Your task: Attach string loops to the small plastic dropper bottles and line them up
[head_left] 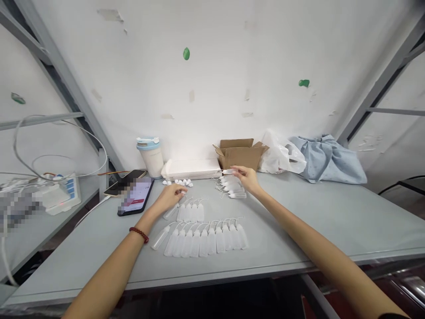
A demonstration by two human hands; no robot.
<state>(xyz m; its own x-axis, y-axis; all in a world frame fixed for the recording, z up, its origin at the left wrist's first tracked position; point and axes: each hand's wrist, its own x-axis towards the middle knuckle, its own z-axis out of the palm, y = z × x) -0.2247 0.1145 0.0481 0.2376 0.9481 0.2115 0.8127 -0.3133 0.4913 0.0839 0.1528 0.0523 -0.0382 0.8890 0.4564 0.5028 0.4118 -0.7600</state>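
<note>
Bottles (206, 239) were found laid in rows on the bench (315, 226). One bottle (228, 171) was pinched in the right hand (247, 177) near a box (239, 154). A cap (182, 192) was pinched in the left hand (169, 197) beside a phone (136, 197).

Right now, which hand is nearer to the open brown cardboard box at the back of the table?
Right. The right hand holds a small white plastic bottle just in front of the open brown cardboard box; the left hand sits farther left and nearer, by the bottle rows.
</note>
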